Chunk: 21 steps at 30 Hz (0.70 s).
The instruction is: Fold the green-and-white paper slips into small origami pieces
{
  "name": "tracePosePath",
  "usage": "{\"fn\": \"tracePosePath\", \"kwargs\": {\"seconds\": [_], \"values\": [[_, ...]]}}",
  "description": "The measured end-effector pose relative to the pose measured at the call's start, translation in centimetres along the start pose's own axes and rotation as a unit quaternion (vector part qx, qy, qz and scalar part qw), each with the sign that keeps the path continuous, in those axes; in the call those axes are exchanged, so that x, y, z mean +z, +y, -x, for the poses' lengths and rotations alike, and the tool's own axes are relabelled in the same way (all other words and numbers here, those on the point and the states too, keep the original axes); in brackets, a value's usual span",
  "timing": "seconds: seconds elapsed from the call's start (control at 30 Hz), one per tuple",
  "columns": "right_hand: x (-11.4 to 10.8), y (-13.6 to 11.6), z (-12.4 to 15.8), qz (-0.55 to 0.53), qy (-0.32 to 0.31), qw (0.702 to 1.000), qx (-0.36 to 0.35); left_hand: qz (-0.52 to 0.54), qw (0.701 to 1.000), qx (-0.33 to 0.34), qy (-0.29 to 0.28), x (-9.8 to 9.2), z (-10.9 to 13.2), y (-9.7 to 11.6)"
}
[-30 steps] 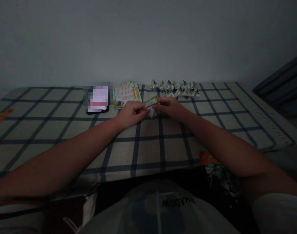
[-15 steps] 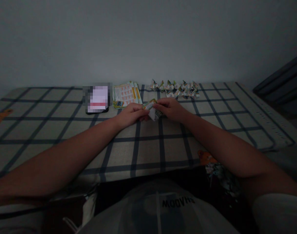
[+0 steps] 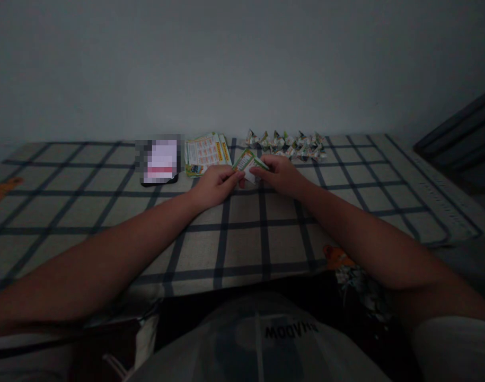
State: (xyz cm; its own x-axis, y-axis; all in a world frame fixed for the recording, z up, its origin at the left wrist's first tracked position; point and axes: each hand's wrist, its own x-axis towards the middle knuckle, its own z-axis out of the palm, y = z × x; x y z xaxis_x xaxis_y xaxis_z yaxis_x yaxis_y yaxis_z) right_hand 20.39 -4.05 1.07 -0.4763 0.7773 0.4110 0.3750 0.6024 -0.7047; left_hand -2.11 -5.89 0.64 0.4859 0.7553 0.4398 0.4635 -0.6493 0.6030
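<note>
Between my two hands is a folded sheet of printed paper (image 3: 248,163), green-edged with a white patch at its lower part, held just above the checked tablecloth. My left hand (image 3: 216,184) pinches its left side between thumb and fingers. On the other side, my right hand (image 3: 284,175) grips the right edge, thumb lying on the face. Behind my left hand lies a stack of printed leaflets (image 3: 206,153), white with green borders. Several folded paper pieces (image 3: 288,143) with pointed tips stand in rows beyond my right hand.
A phone-like device (image 3: 160,162) with a blurred-out screen lies left of the leaflets. The checked cloth (image 3: 147,212) covers the table up to the pale wall (image 3: 234,63). A dark slatted object (image 3: 460,135) is at the right.
The folded paper has been turned and opened out somewhat, its top edge now pointing up. My right hand has shifted slightly along its edge; both hands keep hold.
</note>
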Motion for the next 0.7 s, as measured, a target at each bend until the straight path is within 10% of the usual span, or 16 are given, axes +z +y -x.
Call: {"fn": "tracePosePath", "kwargs": {"seconds": [0.37, 0.7], "values": [[0.40, 0.29, 0.03, -0.103, -0.041, 0.993, 0.038, -0.028, 0.999, -0.013, 0.034, -0.02, -0.02, 0.03], [0.10, 0.13, -0.02, 0.029, 0.012, 0.999, -0.003, 0.066, 0.995, -0.069, 0.005, 0.29, -0.19, -0.43]]}}
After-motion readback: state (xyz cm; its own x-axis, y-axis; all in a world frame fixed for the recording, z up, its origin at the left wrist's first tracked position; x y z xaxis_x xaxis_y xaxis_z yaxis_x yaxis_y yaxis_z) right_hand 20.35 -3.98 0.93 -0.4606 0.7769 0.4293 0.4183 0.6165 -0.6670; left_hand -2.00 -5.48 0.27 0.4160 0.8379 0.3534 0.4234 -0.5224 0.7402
